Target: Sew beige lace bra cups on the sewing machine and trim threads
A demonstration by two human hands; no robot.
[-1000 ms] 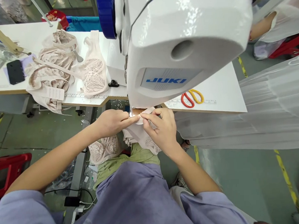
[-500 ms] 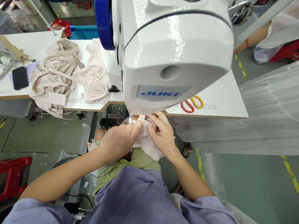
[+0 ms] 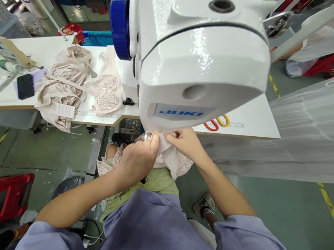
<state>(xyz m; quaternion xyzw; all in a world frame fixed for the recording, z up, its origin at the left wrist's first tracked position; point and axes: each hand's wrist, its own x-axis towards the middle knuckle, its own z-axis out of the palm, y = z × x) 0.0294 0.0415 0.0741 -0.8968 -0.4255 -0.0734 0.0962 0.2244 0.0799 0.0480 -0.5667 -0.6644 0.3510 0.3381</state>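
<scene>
A white sewing machine (image 3: 197,59) with a blue handwheel (image 3: 120,26) fills the upper middle. Just under its head, my left hand (image 3: 137,159) and my right hand (image 3: 185,142) pinch a beige lace garment (image 3: 173,162), fingers closed on the fabric at the needle area. The needle itself is hidden by the machine head. The rest of the garment hangs down over my lap, its lace edge showing left and right of my hands.
A pile of beige lace garments (image 3: 65,86) lies on the white table (image 3: 257,123) at the left, beside a black phone (image 3: 25,86). Red and yellow scissors (image 3: 217,122) lie to the machine's right. White sheer fabric (image 3: 306,131) hangs at right. A red stool (image 3: 7,195) stands at left.
Both hands have moved closer under the machine head, and my left hand has shifted rightward over the fabric. The view has tilted upward, showing more of the machine's top.
</scene>
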